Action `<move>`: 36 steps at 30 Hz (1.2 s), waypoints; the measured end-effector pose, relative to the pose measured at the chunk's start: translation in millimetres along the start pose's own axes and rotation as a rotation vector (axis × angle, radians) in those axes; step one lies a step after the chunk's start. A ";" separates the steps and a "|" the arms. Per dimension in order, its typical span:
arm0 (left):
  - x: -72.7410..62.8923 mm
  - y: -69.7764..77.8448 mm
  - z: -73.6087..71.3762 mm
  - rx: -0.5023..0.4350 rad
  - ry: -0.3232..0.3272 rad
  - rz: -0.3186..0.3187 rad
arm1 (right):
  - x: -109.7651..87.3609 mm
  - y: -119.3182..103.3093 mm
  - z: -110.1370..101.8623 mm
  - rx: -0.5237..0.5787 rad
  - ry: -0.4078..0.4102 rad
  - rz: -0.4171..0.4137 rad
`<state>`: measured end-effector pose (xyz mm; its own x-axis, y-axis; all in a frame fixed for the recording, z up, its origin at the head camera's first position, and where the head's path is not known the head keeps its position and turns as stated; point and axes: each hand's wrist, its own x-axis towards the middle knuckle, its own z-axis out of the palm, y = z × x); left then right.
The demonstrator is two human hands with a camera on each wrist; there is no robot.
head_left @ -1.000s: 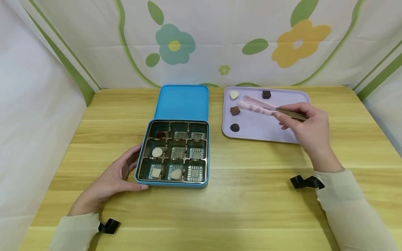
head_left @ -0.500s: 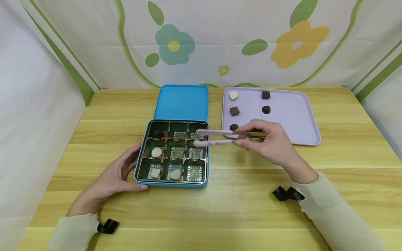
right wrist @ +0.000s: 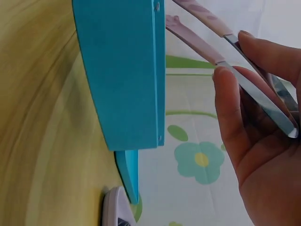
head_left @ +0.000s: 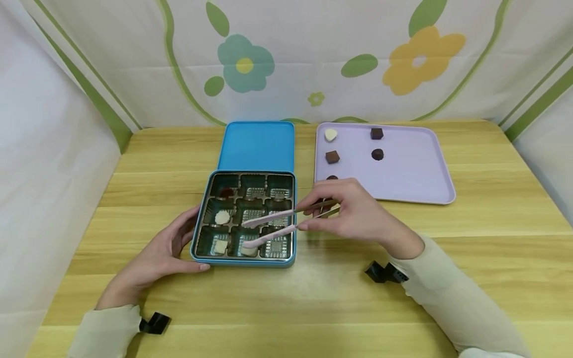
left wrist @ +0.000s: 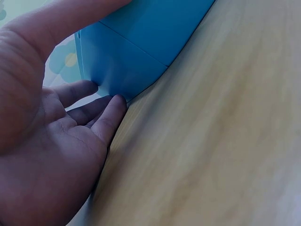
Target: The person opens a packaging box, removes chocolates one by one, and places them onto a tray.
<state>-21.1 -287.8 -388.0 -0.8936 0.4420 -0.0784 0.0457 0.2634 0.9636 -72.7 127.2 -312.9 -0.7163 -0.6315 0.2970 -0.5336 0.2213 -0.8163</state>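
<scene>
In the head view, a blue tin (head_left: 288, 264) with a nine-part insert sits with its lid side laid back. My left hand (head_left: 158, 256) rests against its left side, thumb along the front edge; the left wrist view shows the fingertips touching its wall. My right hand (head_left: 353, 214) holds pink-tipped tongs (head_left: 273, 235) between thumb and fingers, arms spread apart over the tin. The lower tip partly covers a white chocolate (head_left: 248, 252) in the front middle compartment. Other compartments hold a square white chocolate (head_left: 221, 246), a round white chocolate (head_left: 222, 217) and a dark reddish piece (head_left: 226, 192).
A lilac tray (head_left: 416, 169) lies at the back right. On it are a white chocolate (head_left: 331, 134), a brown chocolate (head_left: 332, 157), a dark square chocolate (head_left: 377, 133) and a dark round chocolate (head_left: 378, 154). Another dark piece (head_left: 332, 177) is partly behind my right hand. A patterned curtain (head_left: 295, 54) stands behind the table.
My right hand has carried the tongs left from over the tray to above the tin, and the tongs' arms have spread. My left hand has stayed at the tin.
</scene>
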 end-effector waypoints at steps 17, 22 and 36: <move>0.4 -2.3 2.7 -0.016 0.001 0.002 | 56.9 -37.4 18.6 -0.361 -0.341 -0.037; -1.1 -0.8 0.9 -0.018 0.002 0.000 | 68.7 -47.8 22.3 -0.401 -0.399 -0.007; -3.1 0.7 0.4 -0.026 0.001 -0.023 | 72.4 -43.9 25.0 -0.372 -0.424 -0.033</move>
<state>-18.1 -288.6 -387.2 -0.8946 0.4354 -0.1007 0.0133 0.2511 0.9679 -89.9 53.3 -267.9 -0.4946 -0.8685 0.0317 -0.7299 0.3953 -0.5577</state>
